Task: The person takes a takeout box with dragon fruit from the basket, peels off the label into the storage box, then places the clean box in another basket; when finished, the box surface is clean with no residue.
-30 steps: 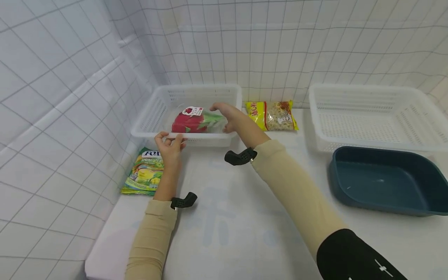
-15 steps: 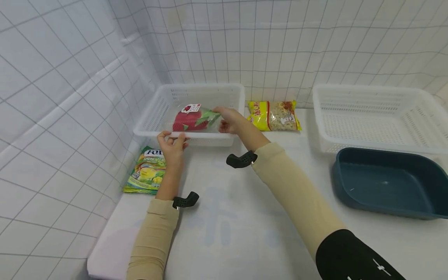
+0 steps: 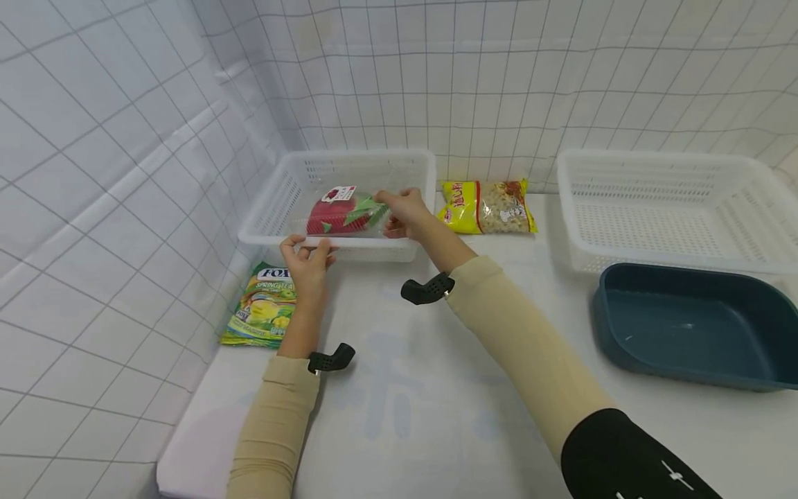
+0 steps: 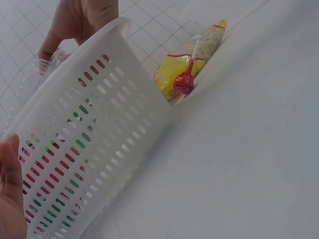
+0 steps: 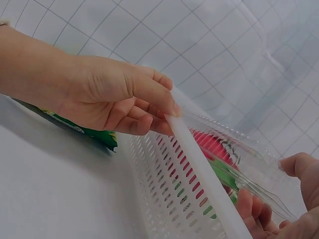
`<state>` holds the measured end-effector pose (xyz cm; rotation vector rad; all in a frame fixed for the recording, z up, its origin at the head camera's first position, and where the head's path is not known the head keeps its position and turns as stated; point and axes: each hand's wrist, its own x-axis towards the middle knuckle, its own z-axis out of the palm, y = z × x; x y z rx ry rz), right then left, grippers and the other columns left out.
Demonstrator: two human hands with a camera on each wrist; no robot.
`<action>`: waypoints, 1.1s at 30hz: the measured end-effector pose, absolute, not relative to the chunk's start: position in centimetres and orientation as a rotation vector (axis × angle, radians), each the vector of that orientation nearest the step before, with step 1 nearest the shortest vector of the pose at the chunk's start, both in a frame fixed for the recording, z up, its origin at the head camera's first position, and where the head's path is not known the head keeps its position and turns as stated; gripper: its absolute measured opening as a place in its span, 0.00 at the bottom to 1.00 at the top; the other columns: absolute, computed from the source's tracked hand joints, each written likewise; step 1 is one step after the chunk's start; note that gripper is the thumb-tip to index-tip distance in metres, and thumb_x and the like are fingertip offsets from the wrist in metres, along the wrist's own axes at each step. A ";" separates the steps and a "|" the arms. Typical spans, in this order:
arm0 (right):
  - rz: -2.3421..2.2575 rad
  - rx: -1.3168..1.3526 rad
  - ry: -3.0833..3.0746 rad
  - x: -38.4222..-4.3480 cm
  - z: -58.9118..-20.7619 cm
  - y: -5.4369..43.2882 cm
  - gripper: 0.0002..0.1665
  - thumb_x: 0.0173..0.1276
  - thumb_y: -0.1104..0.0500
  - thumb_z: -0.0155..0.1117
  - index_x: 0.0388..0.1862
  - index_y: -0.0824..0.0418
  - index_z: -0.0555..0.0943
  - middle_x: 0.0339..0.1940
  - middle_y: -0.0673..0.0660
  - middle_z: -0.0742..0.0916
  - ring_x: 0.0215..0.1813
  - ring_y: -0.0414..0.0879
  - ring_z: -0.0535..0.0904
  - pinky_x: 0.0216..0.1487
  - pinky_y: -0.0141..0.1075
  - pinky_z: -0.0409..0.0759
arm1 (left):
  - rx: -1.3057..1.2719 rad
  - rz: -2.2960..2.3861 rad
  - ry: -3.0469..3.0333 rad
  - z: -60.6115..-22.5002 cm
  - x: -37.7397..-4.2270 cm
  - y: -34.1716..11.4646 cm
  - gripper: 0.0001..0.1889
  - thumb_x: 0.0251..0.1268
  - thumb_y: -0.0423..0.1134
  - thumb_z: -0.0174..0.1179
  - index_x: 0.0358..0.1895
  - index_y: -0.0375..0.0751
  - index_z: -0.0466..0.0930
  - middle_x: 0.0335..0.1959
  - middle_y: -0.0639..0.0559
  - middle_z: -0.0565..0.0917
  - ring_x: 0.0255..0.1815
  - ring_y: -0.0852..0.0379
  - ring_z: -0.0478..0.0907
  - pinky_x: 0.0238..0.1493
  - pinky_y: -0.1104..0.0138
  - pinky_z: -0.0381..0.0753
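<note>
Inside the left white basket (image 3: 349, 244) lies a dragon fruit in a clear plastic box (image 3: 339, 212), red with green scales and a white label on the lid. My right hand (image 3: 408, 216) reaches over the basket's right front corner and grips the right end of this box; in the right wrist view its thumb is above and its other fingers below the box edge. My left hand (image 3: 307, 267) pinches the front rim of the basket between thumb and fingers, seen closely in the right wrist view (image 5: 134, 102).
A green FOX'S candy bag (image 3: 262, 305) lies left of my left forearm. Behind my right wrist lies a yellow packet of pale pieces (image 3: 489, 206), with a red lollipop (image 4: 184, 82) beside it. Another white basket (image 3: 623, 253) and a dark blue tub (image 3: 686, 326) stand at right.
My right hand has gone from spread fingers around the box's right end to gripping it, moving slightly left. The left hand has kept its hold on the basket rim.
</note>
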<state>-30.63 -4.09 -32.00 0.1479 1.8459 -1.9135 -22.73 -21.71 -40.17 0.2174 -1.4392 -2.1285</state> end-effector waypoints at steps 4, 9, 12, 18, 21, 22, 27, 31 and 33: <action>-1.907 0.135 1.866 -30.6 -32.0 -4.1 0.47 0.69 0.48 0.63 0.76 0.56 0.48 0.34 0.58 0.72 0.27 0.45 0.71 0.31 0.33 0.83 | 0.213 -2.130 -1.436 -40.2 -22.7 -21.7 0.21 0.66 0.26 0.59 0.47 0.47 0.56 0.37 0.46 0.77 0.28 0.60 0.82 0.30 0.74 0.80; -1.901 0.126 1.884 -30.7 -32.2 -4.1 0.48 0.68 0.47 0.64 0.76 0.56 0.48 0.35 0.60 0.73 0.27 0.46 0.73 0.32 0.34 0.83 | 0.198 -2.127 -1.432 -40.2 -22.7 -21.6 0.20 0.66 0.25 0.58 0.47 0.47 0.56 0.35 0.47 0.78 0.28 0.61 0.82 0.29 0.74 0.80; -1.898 0.121 1.891 -30.7 -32.3 -4.2 0.49 0.67 0.47 0.65 0.77 0.55 0.48 0.37 0.60 0.75 0.28 0.47 0.74 0.34 0.35 0.84 | 0.195 -2.121 -1.435 -40.2 -22.7 -21.6 0.20 0.66 0.24 0.58 0.47 0.47 0.56 0.35 0.47 0.78 0.27 0.61 0.82 0.29 0.75 0.80; -1.894 0.114 1.896 -30.7 -32.4 -4.2 0.50 0.66 0.48 0.67 0.77 0.54 0.48 0.44 0.64 0.77 0.29 0.47 0.75 0.34 0.36 0.84 | 0.197 -2.126 -1.422 -40.2 -22.7 -21.6 0.20 0.66 0.25 0.59 0.46 0.47 0.56 0.35 0.48 0.78 0.28 0.61 0.82 0.29 0.74 0.80; -1.897 0.119 1.915 -30.7 -32.4 -4.2 0.49 0.66 0.49 0.66 0.76 0.54 0.49 0.41 0.63 0.77 0.28 0.47 0.75 0.31 0.35 0.84 | 0.203 -2.132 -1.421 -40.1 -22.7 -21.6 0.20 0.66 0.24 0.58 0.46 0.47 0.56 0.34 0.47 0.77 0.27 0.61 0.82 0.29 0.74 0.80; -1.902 0.120 1.923 -30.7 -32.4 -4.2 0.49 0.66 0.49 0.66 0.76 0.55 0.49 0.39 0.62 0.77 0.27 0.47 0.74 0.30 0.34 0.83 | 0.207 -2.134 -1.422 -40.1 -22.7 -21.7 0.20 0.66 0.24 0.58 0.46 0.47 0.56 0.34 0.47 0.77 0.27 0.61 0.82 0.28 0.74 0.80; -1.941 0.126 1.960 -30.5 -32.3 -4.3 0.46 0.66 0.51 0.65 0.75 0.57 0.51 0.28 0.57 0.75 0.21 0.44 0.71 0.24 0.32 0.80 | 0.228 -2.140 -1.422 -40.1 -22.7 -21.6 0.20 0.66 0.24 0.58 0.46 0.47 0.56 0.35 0.47 0.77 0.28 0.60 0.82 0.28 0.74 0.80; -1.983 0.137 1.969 -30.3 -32.4 -4.4 0.44 0.64 0.53 0.65 0.74 0.58 0.54 0.27 0.57 0.76 0.19 0.43 0.70 0.22 0.31 0.79 | 0.225 -2.144 -1.424 -40.1 -22.6 -21.7 0.21 0.66 0.24 0.58 0.46 0.48 0.56 0.35 0.47 0.77 0.28 0.60 0.82 0.29 0.74 0.80; -2.000 0.145 1.966 -30.3 -32.4 -4.4 0.44 0.64 0.53 0.65 0.73 0.57 0.54 0.31 0.59 0.78 0.18 0.43 0.69 0.21 0.31 0.79 | 0.218 -2.147 -1.424 -40.1 -22.5 -21.7 0.21 0.66 0.24 0.58 0.46 0.48 0.56 0.35 0.47 0.76 0.28 0.60 0.82 0.29 0.74 0.80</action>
